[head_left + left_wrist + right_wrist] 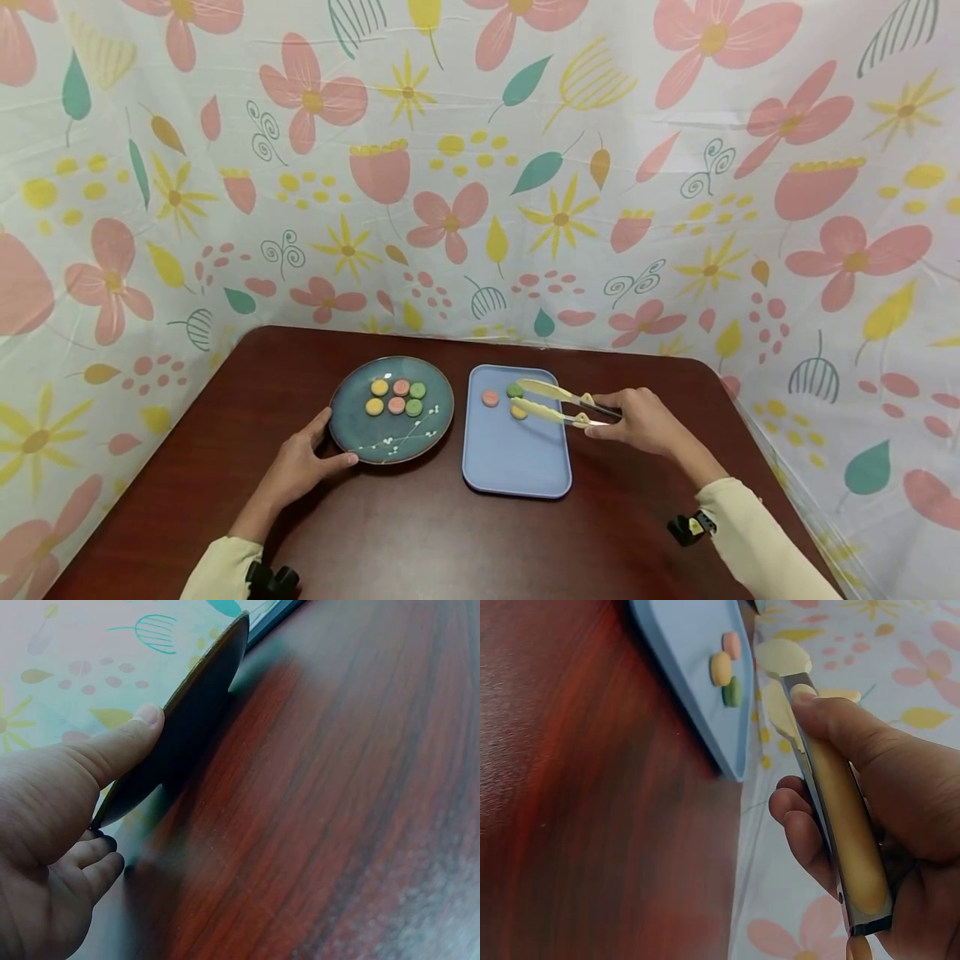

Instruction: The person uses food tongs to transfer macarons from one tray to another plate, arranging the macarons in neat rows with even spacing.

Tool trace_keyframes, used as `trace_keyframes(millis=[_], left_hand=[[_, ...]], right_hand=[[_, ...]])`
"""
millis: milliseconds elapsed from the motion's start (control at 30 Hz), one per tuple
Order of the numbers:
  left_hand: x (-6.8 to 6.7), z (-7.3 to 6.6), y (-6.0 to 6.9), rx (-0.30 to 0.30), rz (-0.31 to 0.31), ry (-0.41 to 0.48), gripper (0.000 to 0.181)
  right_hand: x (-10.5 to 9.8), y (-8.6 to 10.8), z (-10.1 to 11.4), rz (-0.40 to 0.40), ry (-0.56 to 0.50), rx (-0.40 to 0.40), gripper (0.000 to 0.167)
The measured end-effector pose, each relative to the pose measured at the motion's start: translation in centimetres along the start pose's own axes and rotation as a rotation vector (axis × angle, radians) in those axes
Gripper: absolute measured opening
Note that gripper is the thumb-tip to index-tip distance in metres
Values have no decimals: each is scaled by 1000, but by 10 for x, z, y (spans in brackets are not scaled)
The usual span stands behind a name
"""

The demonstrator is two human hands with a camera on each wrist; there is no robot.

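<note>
Round pastel macarons (401,388) were mostly plated: six on the round teal plate (356,429), three on the oblong blue tray (510,462); left hand (300,463) pinched the plate, right hand (642,423) gripped parted cream-and-metal tongs (543,388).

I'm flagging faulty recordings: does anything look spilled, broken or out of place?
Nothing stands out; I see no spill or damage. Six cookies sit in two rows on the plate, gripped by the left hand; three more cookies lie on the tray, near the tongs in the right hand.
</note>
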State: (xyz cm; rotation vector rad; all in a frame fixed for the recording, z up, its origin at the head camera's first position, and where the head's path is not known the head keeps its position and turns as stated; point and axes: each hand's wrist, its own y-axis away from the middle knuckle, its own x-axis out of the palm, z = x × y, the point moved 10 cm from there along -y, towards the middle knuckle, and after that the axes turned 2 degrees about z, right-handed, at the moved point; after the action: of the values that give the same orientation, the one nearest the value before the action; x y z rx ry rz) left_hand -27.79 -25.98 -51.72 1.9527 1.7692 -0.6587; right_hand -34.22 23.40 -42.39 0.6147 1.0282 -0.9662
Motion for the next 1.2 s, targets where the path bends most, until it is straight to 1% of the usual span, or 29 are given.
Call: trace_keyframes(millis=[167, 400, 533, 733, 900, 1033, 1200], left_hand=[[1, 0, -1, 1, 3, 9, 112], [1, -6, -2, 15, -1, 1, 111], [2, -7, -2, 14, 2, 5, 110], [3, -7, -3, 21, 4, 7, 110], [3, -8, -4, 27, 4, 6, 110], [3, -7, -3, 28, 4, 1, 111], [-1, -1, 0, 4, 6, -8, 114]], right_hand=[[5, 6, -5, -5, 3, -6, 56], [13, 10, -13, -4, -26, 27, 55], [16, 11, -14, 2, -28, 17, 53], [22, 11, -18, 17, -35, 25, 58], [24, 12, -21, 18, -40, 40, 58], [25, 12, -19, 7, -29, 29, 55], [29, 8, -13, 4, -21, 4, 54]])
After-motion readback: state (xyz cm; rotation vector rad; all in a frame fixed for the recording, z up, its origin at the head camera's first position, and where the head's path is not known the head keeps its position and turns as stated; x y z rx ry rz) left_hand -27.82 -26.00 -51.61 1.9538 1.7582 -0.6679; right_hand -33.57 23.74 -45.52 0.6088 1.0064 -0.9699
